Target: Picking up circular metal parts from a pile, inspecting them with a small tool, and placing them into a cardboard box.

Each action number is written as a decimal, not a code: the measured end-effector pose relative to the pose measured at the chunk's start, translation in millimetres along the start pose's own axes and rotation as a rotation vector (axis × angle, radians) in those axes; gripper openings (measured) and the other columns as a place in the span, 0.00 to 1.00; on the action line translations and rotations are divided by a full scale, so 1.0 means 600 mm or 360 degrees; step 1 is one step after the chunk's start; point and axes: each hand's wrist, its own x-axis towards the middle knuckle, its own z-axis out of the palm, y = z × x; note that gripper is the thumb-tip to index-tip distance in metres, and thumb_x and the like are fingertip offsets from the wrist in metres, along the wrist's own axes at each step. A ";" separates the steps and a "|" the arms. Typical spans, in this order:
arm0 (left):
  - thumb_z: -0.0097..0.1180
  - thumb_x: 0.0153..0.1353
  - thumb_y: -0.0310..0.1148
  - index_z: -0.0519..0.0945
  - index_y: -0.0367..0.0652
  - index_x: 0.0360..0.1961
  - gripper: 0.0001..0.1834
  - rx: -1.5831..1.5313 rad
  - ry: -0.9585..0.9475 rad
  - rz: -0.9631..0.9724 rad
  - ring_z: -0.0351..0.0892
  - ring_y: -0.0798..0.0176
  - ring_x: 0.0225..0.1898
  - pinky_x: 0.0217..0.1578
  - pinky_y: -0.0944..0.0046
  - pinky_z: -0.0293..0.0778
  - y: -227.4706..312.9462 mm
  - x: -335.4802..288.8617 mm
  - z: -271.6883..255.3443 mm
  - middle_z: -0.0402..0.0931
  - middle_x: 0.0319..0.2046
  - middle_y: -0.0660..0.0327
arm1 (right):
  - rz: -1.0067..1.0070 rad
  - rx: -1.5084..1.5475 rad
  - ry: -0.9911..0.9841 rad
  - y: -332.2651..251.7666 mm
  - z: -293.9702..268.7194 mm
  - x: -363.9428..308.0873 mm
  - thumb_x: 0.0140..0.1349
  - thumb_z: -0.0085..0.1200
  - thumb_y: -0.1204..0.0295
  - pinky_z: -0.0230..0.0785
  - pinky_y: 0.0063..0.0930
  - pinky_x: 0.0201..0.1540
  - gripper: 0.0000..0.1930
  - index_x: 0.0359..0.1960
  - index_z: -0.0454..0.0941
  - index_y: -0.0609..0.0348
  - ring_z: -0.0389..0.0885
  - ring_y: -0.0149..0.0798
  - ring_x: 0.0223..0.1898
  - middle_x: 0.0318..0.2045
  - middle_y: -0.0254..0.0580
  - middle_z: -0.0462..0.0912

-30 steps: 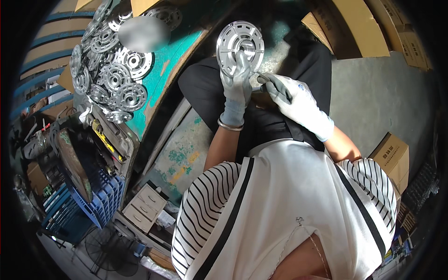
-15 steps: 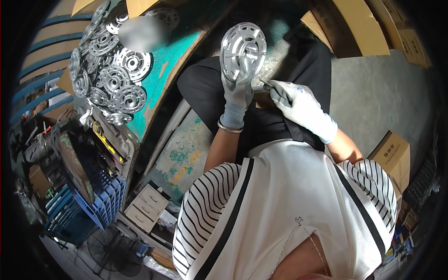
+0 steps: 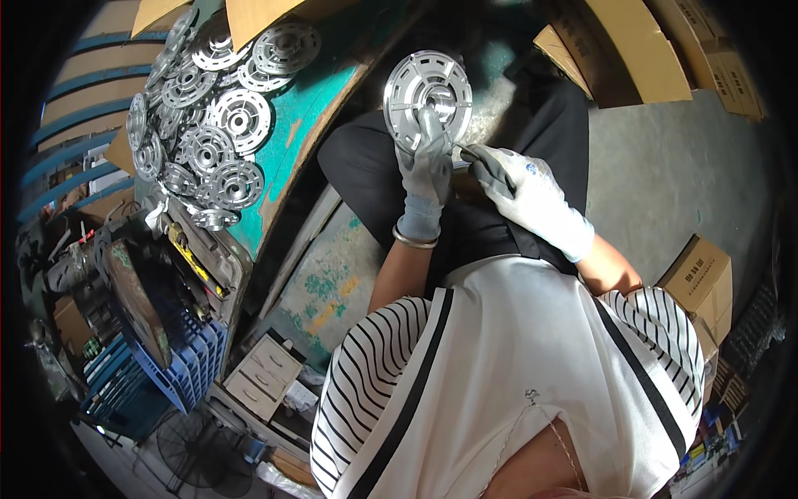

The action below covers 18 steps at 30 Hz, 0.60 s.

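Note:
My left hand (image 3: pixel 427 170), in a grey-white glove, is closed on the lower edge of a round metal disc (image 3: pixel 401 104). The disc is silver, with slots near its rim and a raised hub. My thumb lies over its face, just below the hub. In a matching glove, my right hand (image 3: pixel 536 200) is closed around a thin dark tool (image 3: pixel 464 150). The tool points at the lower right rim of the disc; whether it touches is too small to tell. Several similar metal discs (image 3: pixel 240 121) lie heaped on a worn green table (image 3: pixel 287 162) at the left.
Cardboard boxes stand at the far right (image 3: pixel 636 50) and beside my right arm (image 3: pixel 697 270). A blue plastic crate (image 3: pixel 187 366), a small drawer unit (image 3: pixel 264 377) and a fan (image 3: pixel 195 445) are at the lower left. A yellow-handled tool (image 3: pixel 195 260) lies by the table's near end.
The disc in my left hand has come slightly nearer and left, turning its face more toward me. My right hand has shifted a little left with the tool, closer to the rim.

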 end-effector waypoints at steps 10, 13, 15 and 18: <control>0.60 0.56 0.34 0.69 0.27 0.54 0.29 -0.0701 -0.0203 -0.0216 0.78 0.60 0.45 0.47 0.63 0.74 0.039 0.061 -0.042 0.77 0.47 0.51 | 0.0012 0.0172 -0.0002 -0.010 -0.016 -0.008 0.61 0.52 0.69 0.70 0.35 0.32 0.17 0.52 0.75 0.56 0.79 0.45 0.28 0.28 0.47 0.80; 0.56 0.59 0.34 0.70 0.27 0.53 0.25 -0.0938 -0.0125 -0.0084 0.80 0.62 0.41 0.42 0.66 0.77 0.097 0.123 -0.098 0.78 0.46 0.51 | 0.0220 0.0705 -0.0047 -0.035 -0.036 -0.010 0.61 0.52 0.70 0.69 0.31 0.30 0.18 0.53 0.75 0.58 0.76 0.42 0.25 0.27 0.45 0.79; 0.49 0.62 0.26 0.72 0.26 0.50 0.17 -0.1029 0.0047 -0.0143 0.81 0.61 0.35 0.40 0.64 0.77 0.104 0.119 -0.081 0.81 0.36 0.53 | 0.0201 0.0725 -0.0016 -0.032 -0.035 -0.013 0.63 0.52 0.70 0.68 0.25 0.27 0.17 0.53 0.75 0.59 0.75 0.33 0.22 0.28 0.41 0.81; 0.46 0.65 0.30 0.69 0.28 0.54 0.19 -0.1648 -0.0041 -0.0822 0.80 0.63 0.45 0.46 0.66 0.76 0.104 0.118 -0.076 0.78 0.45 0.53 | 0.0410 0.1195 0.0033 -0.050 -0.048 -0.011 0.68 0.46 0.73 0.62 0.10 0.19 0.18 0.55 0.70 0.73 0.69 0.19 0.18 0.36 0.41 0.82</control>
